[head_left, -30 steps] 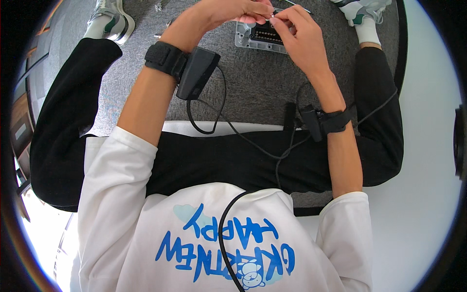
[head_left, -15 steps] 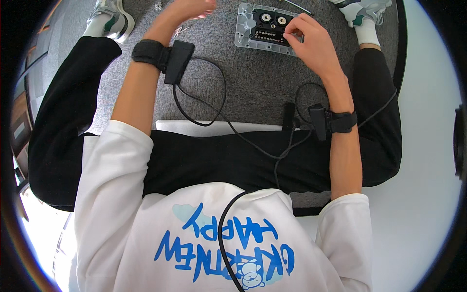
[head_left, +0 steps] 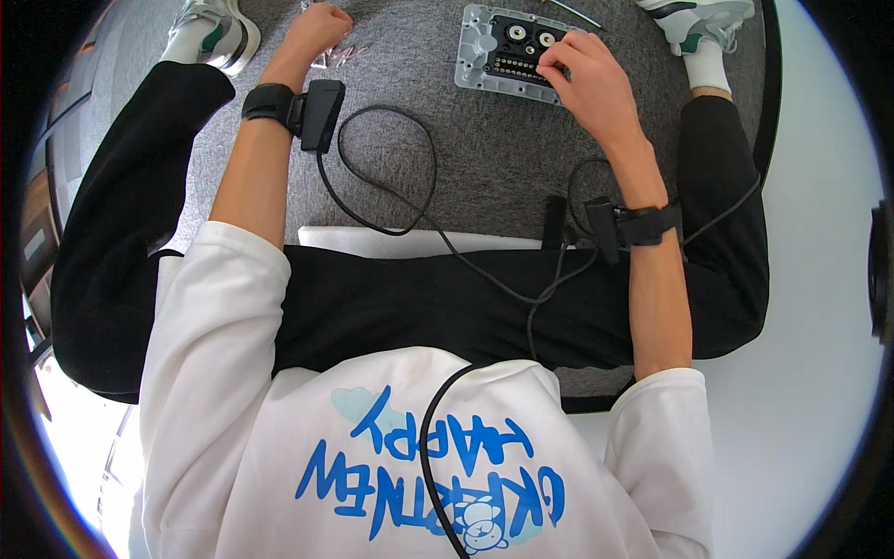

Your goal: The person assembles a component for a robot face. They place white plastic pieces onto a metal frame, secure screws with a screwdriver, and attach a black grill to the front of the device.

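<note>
A grey metal housing [head_left: 473, 67] lies on the carpet beyond my legs, toward the right. Set in it is a black panel [head_left: 499, 42] with two round silver fittings and rows of small metal pieces. My right hand [head_left: 596, 82] is over the panel's right side, thumb and fingertips pinched together at the end of the rows. Whatever they pinch is too small to make out. At the far left, my left hand [head_left: 317, 33] has its fingers curled in beside a scatter of small shiny pieces [head_left: 346, 54]. Its fingertips are partly hidden.
Behind the housing lies a thin rod [head_left: 573, 12]. Black cables [head_left: 436, 158] loop over the carpet and across my legs from the wrist-worn devices [head_left: 321, 114]. A white strip [head_left: 372, 243] lies before my lap, and a white surface [head_left: 810, 279] extends at the right.
My left hand has moved left and down toward the small shiny pieces, its fingers curling in. The right hand remains pinched at the panel, and the housing appears slightly farther right.
</note>
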`<control>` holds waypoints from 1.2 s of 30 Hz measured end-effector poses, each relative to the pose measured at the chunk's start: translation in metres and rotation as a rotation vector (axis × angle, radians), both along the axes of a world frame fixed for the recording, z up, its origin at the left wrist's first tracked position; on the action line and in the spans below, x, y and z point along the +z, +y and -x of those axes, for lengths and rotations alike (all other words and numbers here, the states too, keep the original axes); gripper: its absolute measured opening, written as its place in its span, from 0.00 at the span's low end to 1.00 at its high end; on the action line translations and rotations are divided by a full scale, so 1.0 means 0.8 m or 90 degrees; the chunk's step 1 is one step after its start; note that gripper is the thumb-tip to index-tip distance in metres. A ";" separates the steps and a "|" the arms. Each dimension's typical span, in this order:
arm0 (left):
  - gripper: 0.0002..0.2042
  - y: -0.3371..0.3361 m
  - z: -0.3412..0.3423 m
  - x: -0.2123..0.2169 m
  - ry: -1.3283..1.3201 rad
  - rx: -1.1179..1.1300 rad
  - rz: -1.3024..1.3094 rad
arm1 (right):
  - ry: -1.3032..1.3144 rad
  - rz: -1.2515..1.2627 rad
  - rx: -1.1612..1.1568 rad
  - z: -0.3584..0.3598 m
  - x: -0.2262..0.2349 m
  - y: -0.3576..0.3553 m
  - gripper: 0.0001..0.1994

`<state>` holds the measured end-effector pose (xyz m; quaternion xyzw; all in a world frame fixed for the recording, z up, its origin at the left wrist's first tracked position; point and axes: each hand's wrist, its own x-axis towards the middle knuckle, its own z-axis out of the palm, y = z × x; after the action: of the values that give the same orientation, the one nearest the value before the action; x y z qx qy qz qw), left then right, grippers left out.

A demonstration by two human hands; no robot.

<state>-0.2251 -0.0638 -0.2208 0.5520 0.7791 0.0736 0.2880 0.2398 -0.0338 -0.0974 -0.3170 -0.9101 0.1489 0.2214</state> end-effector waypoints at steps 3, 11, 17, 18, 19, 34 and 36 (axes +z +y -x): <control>0.12 -0.006 0.000 0.003 0.028 -0.009 -0.007 | -0.004 0.003 -0.006 0.004 0.003 -0.002 0.07; 0.16 -0.009 -0.032 0.049 0.156 -0.054 0.069 | -0.002 0.014 -0.043 0.004 0.007 -0.001 0.09; 0.17 -0.013 -0.058 0.078 0.187 -0.079 0.063 | -0.006 0.020 -0.040 0.003 0.009 -0.002 0.08; 0.17 -0.014 -0.058 0.080 0.189 -0.063 0.020 | -0.002 0.015 -0.040 0.003 0.009 -0.001 0.08; 0.17 -0.015 -0.056 0.084 0.188 -0.065 0.020 | 0.002 0.010 -0.041 0.002 0.009 -0.001 0.08; 0.13 -0.016 -0.046 0.069 0.206 0.011 0.080 | 0.021 0.030 -0.046 0.003 0.010 -0.001 0.07; 0.14 -0.008 -0.039 0.064 0.217 -0.013 0.107 | 0.019 0.035 -0.050 0.001 0.010 -0.002 0.07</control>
<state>-0.1935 -0.0702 -0.1695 0.5381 0.8144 -0.0892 0.1981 0.2392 -0.0355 -0.0892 -0.3564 -0.8891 0.1698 0.2317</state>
